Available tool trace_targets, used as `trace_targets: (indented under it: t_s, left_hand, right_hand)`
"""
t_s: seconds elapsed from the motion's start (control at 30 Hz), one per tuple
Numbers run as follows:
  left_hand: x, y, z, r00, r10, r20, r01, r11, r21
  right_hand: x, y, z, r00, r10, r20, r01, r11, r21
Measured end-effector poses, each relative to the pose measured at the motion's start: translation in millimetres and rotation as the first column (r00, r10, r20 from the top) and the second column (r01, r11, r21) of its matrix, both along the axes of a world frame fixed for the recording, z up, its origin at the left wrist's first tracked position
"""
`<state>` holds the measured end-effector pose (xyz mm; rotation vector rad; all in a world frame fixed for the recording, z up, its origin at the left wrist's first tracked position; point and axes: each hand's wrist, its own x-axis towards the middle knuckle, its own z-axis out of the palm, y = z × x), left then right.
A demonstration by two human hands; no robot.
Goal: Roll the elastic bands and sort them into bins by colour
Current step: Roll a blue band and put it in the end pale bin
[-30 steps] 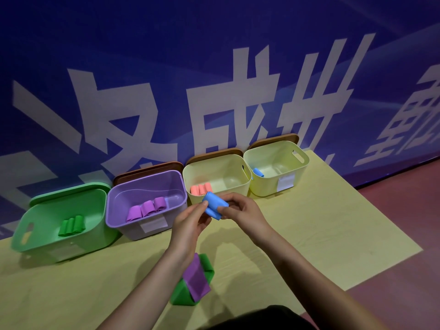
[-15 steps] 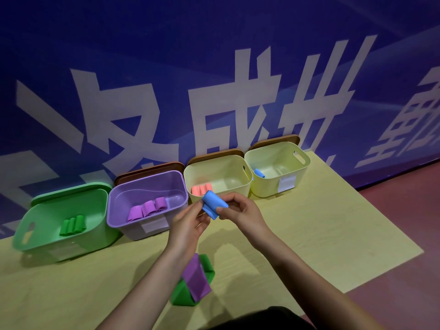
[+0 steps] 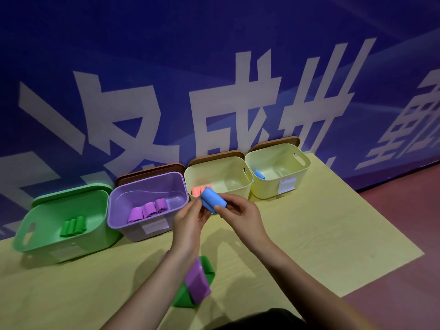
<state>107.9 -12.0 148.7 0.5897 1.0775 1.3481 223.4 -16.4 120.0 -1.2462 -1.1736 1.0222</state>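
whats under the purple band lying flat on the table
A green band lies under the purple band, showing at its upper right and lower left. The left forearm covers the left part of both, so anything more there is hidden.

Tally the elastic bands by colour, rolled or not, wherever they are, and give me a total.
Green bands: 4, being 3 rolls in the green bin and 1 unrolled on the table
Purple bands: 4, being 3 rolls in the purple bin and 1 unrolled on the table
Orange bands: 3 rolls showing
Blue bands: 2, being 1 roll in the far right bin and 1 roll held in both hands
Total: 13
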Motion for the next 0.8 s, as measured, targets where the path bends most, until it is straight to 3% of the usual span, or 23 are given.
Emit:
trace_targets:
  t_s: [0.37, 0.57, 0.7, 0.8]
  left_hand:
    - [8, 6, -7, 0.977, 0.117, -0.176, -0.13, 0.989, -0.064]
    - [18, 8, -2, 0.975, 0.169, -0.144, -0.175, 0.984, -0.033]
    - [22, 11, 0, 0.987, 0.119, -0.112, -0.122, 0.992, -0.02]
    - [23, 10, -4, 0.991, -0.011, -0.136, 0.013, 1.0, 0.011]
  right_hand:
    - [-8, -7, 2, 0.999, -0.015, 0.046, 0.01, 0.994, 0.105]
    - [-8, -6, 2, 0.974, -0.063, 0.219, 0.021, 0.982, 0.187]
    - [-1, -5, -2, 0.97, -0.119, 0.214, 0.086, 0.984, 0.156]
    - [5, -6, -2, 0.977, -0.153, 0.152, 0.137, 0.984, 0.111]
